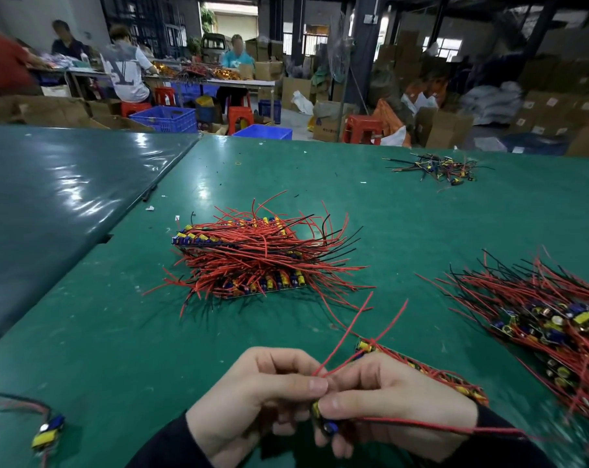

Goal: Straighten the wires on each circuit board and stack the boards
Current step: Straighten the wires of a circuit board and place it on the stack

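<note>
Both hands [320, 396] gripping a board [326, 421], pinching red wires [360, 339]; overpulling is risking snapped solder joints.

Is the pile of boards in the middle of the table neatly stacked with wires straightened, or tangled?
Tangled. The middle pile shows red and black wires curving and splaying in all directions over the green table.

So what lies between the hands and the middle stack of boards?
In the head view, only bare green table and two red wires rising from the hands.
</note>
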### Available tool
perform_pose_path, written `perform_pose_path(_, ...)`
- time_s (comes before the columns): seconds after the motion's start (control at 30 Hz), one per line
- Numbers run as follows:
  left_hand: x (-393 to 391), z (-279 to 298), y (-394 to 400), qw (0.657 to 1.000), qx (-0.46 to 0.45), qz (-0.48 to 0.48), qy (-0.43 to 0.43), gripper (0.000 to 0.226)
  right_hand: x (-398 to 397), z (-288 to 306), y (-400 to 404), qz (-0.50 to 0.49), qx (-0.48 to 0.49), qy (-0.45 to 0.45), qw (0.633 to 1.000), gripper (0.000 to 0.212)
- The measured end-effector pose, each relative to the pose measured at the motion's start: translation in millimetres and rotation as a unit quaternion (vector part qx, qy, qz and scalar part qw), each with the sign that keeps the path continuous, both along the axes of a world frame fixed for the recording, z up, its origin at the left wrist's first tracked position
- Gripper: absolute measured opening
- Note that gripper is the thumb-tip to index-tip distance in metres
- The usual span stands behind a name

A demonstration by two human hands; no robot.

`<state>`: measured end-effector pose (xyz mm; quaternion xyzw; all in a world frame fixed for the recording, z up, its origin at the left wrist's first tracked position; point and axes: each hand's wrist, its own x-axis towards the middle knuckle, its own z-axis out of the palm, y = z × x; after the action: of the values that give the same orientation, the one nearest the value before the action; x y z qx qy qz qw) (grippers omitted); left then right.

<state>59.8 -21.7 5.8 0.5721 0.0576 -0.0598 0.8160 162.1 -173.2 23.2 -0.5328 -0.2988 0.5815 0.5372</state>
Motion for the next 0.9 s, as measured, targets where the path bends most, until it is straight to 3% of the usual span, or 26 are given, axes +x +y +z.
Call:
perform_pose_path(0.13, -5, 1, 6, 0.987, -0.079, -0.130, -0.044, 0.026, 2, 0, -4, 0.075, 0.032, 0.058, 0.995, 0.014)
perform_pose_path(0.27, -5, -2, 6, 0.973, -0.122, -0.165, -0.102, 0.015, 2, -2, -5, 0.095, 0.046, 0.099, 0.989, 0.028)
perform_pose_path(0.47, -3, -5, -2, 0.987, -0.093, -0.043, -0.127, 0.024, 3, -1, -6, 0.069, 0.060, 0.108, 0.990, 0.028)
perform_pose_path(0.63, -1, -3, -4, 0.990, -0.039, 0.090, -0.097, 0.040, 0, 2, 0, -0.024, 0.062, 0.022, 0.998, 0.009)
perform_pose_path(0.77, 1, -2, -2, 0.988, -0.004, 0.122, -0.098, 0.025, -5, 2, 1, -0.082, 0.064, -0.057, 0.993, 0.017)
perform_pose_path(0.9, 1, -1, -1, 0.988, 0.035, 0.095, -0.120, 0.010, -7, 4, 1, -0.087, 0.070, -0.087, 0.990, 0.021)
